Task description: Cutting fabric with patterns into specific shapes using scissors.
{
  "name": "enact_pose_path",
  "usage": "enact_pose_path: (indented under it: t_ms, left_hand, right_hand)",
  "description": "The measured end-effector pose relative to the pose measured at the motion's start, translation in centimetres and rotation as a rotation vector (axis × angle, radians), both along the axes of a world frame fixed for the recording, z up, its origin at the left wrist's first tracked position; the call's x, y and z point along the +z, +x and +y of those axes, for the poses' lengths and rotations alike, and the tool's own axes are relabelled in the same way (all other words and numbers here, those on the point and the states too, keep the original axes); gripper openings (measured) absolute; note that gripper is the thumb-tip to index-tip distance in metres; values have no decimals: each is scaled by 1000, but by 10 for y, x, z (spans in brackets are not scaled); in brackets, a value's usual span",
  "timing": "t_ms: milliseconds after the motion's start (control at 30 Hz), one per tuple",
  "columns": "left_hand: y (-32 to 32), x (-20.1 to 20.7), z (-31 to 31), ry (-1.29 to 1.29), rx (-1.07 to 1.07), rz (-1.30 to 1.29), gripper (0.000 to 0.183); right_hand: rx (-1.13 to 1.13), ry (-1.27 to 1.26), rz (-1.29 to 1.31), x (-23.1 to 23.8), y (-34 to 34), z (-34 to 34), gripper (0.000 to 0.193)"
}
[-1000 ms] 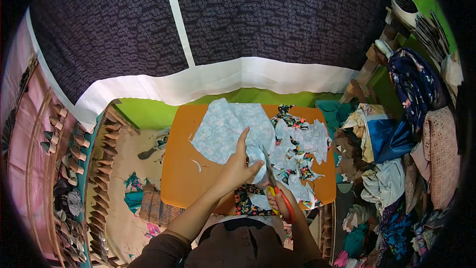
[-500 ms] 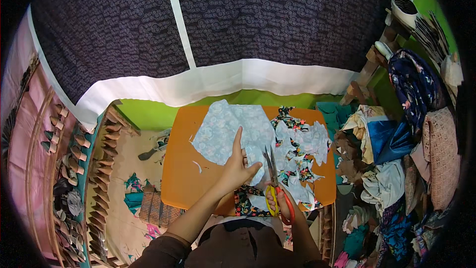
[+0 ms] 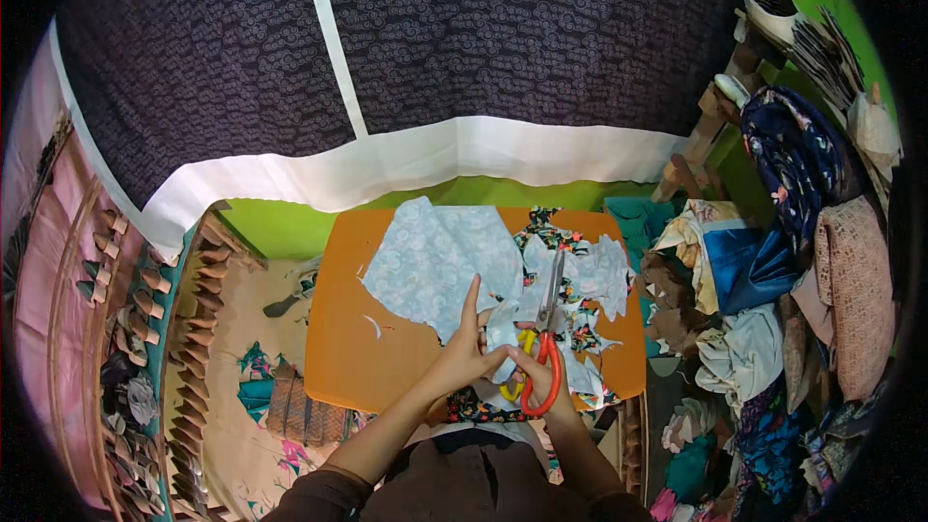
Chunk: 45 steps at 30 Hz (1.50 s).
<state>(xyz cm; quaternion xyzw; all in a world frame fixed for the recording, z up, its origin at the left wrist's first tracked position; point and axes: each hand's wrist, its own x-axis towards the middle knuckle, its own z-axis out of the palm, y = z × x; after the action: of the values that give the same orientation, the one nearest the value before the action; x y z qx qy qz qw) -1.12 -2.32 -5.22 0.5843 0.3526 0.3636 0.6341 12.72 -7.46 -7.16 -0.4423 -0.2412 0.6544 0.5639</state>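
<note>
Cloth scraps [image 3: 607, 280] (plenty) beneath scissors [image 3: 547, 319]

Green wall [image 3: 280, 232] below dark patterned cloth [image 3: 541, 29], pale floor [image 3: 232, 329], teal-edged shelves [image 3: 163, 358] at left.

no readable lettering — none anywhere
</note>
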Motion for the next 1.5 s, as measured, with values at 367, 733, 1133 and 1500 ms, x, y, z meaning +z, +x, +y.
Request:
enact_pose_path:
  t_ms: [367, 733, 1133, 1500]
  left_hand:
    - [23, -22, -14, -254, 359, -199, 72]
    - [82, 20, -17, -94, 474, -237, 76]
    - [117, 31, -31, -29, 550, 37, 83]
    - [140, 35, -34, -21, 611, 98, 83]
  right_hand:
    - [163, 208, -323, -13, 27, -2, 40]
    - [476, 372, -625, -15, 106, -27, 45]
    - [447, -46, -300, -5, 138, -29, 48]
    - [467, 426, -682, -3, 168, -35, 45]
